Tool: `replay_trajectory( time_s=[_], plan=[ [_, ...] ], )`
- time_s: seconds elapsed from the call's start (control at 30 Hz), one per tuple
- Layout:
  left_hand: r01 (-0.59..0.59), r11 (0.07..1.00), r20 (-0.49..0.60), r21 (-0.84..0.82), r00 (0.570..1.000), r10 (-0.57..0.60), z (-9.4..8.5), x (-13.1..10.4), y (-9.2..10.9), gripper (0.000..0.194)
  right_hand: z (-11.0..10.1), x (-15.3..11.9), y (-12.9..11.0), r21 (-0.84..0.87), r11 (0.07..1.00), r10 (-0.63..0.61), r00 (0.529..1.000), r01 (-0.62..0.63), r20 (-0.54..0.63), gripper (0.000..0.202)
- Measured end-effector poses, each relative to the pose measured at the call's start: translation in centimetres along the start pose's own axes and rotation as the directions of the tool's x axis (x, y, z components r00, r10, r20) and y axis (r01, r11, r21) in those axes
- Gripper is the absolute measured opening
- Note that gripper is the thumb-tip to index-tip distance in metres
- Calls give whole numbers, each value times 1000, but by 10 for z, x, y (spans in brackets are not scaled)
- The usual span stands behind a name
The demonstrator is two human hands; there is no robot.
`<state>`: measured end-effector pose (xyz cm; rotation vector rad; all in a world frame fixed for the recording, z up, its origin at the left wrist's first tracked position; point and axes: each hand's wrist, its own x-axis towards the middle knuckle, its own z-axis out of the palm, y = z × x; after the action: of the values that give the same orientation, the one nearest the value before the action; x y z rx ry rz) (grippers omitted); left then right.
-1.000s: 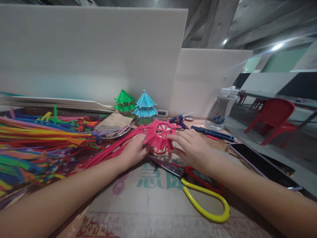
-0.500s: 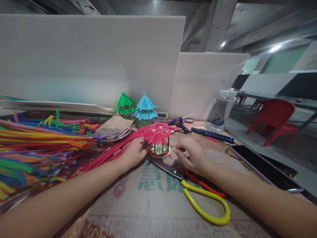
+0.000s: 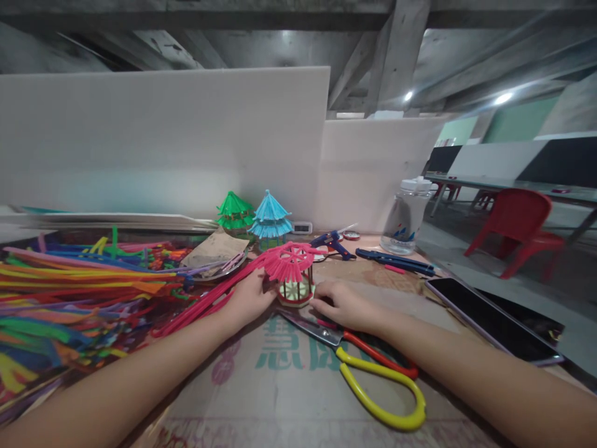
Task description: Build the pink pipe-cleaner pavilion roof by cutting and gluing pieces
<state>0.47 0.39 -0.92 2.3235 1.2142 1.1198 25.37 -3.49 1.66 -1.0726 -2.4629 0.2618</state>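
Note:
A small pavilion model (image 3: pixel 291 267) with a pink fringed roof, thin brown posts and a pale base stands upright at the middle of the table. My left hand (image 3: pixel 252 297) is at its left side, fingers curled against the roof edge and base, the tips partly hidden. At the right side of the base, my right hand (image 3: pixel 342 303) touches it with bent fingers. Long pink pipe cleaners (image 3: pixel 205 310) run behind my left hand. Large scissors (image 3: pixel 373 367) with yellow and red handles lie in front of the model, their blades just below it.
Colourful pipe cleaners (image 3: pixel 84 280) cover the left side. Behind stand green (image 3: pixel 234 211) and blue (image 3: pixel 269 218) pavilion models. A glue gun (image 3: pixel 334 242), dark blue tool (image 3: pixel 394 260), bottle (image 3: pixel 405 218) and phone (image 3: pixel 492 320) are to the right.
My right hand has moved left and now meets the model's base. My left hand stays beside the model. The camera view has shifted slightly.

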Motion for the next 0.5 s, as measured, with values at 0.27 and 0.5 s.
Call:
replay_trajectory(
  time_s=[0.27,0.5],
  plan=[
    [18,999,108,-32,994,-15,-4,-1,15,18,1,0,3,71,996,57,998,-59,29,21],
    [63,993,59,103,996,-70,-2,-1,12,27,3,1,3,105,994,35,999,-34,-7,20]
  ],
)
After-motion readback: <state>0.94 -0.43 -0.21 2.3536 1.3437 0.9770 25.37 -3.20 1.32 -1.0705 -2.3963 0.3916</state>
